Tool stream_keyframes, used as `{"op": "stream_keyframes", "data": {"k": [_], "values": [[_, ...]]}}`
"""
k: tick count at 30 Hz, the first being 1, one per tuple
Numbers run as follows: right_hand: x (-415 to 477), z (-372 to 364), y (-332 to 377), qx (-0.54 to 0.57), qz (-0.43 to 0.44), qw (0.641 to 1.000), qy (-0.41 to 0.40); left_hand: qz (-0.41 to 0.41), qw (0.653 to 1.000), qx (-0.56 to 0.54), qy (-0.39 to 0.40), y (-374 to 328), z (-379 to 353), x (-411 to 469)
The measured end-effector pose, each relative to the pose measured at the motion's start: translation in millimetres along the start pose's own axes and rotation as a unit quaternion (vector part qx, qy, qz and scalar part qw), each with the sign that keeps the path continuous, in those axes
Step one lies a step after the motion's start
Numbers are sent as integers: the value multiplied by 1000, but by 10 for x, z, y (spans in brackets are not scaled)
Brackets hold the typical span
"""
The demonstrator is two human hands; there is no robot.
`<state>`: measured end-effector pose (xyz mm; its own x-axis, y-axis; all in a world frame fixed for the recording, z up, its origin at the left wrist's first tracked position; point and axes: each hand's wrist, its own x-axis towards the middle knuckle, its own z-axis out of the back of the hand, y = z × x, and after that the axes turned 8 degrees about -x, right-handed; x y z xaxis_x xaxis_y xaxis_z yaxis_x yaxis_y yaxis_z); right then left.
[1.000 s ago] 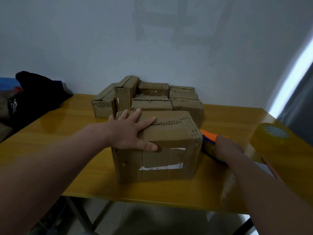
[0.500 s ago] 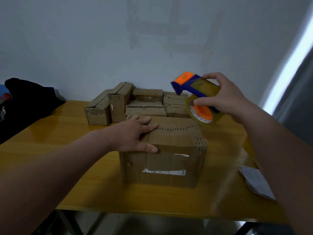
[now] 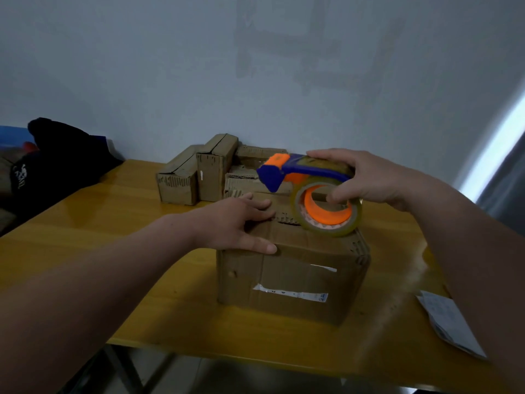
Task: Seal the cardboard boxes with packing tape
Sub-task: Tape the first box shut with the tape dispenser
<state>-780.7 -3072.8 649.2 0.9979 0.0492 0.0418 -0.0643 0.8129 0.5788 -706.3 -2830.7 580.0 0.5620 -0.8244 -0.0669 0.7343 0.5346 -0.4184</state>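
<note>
Atop the cardboard box (image 3: 292,274): your left hand (image 3: 235,223) is pressing flat, fingers straight.
Above that box: your right hand (image 3: 372,180) is gripping the tape dispenser (image 3: 284,172), fingers curled round it.

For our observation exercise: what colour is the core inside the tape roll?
Orange core, clearest in the head view.

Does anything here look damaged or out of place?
Yes. The front box looks worn: a torn white label strip on its near face and ragged flap edges on top. The small boxes behind sit jumbled.
</note>
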Motion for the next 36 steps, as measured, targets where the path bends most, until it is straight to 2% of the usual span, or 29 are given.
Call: {"op": "stream_keyframes", "data": {"k": [3,4,6,8,9,11,12,13,15,17,21,28,36], "values": [[41,-52,41,-2,15,1000,-4,6,998,-68,-17,57,81,-27],[44,-58,44,4,20,1000,-6,12,994,-98,-48,72,104,-31],[40,-56,34,11,29,1000,-3,44,971,-156,-176,94,130,-15],[32,-52,15,16,37,999,-2,112,911,-269,-293,96,164,22],[32,-51,6,20,40,999,-1,145,866,-370,-302,79,192,40],[29,-53,-7,23,47,999,0,190,768,-561,-244,0,261,67],[27,-53,-12,20,51,998,1,206,731,-617,-206,-39,283,76],[24,-50,-13,19,54,998,1,216,706,-650,-179,-70,288,92],[10,-42,-10,18,59,998,1,220,681,-680,-160,-126,268,137],[-2,-40,4,11,62,998,-1,225,680,-678,-168,-166,243,172],[-9,-16,91,-55,81,995,-3,230,708,-631,-216,-83,267,125],[1,53,204,-163,50,985,35,277,707,-578,-300,316,165,-130],[137,-92,380,-233,45,971,21,278,702,-543,-367,476,-136,-103]]}}
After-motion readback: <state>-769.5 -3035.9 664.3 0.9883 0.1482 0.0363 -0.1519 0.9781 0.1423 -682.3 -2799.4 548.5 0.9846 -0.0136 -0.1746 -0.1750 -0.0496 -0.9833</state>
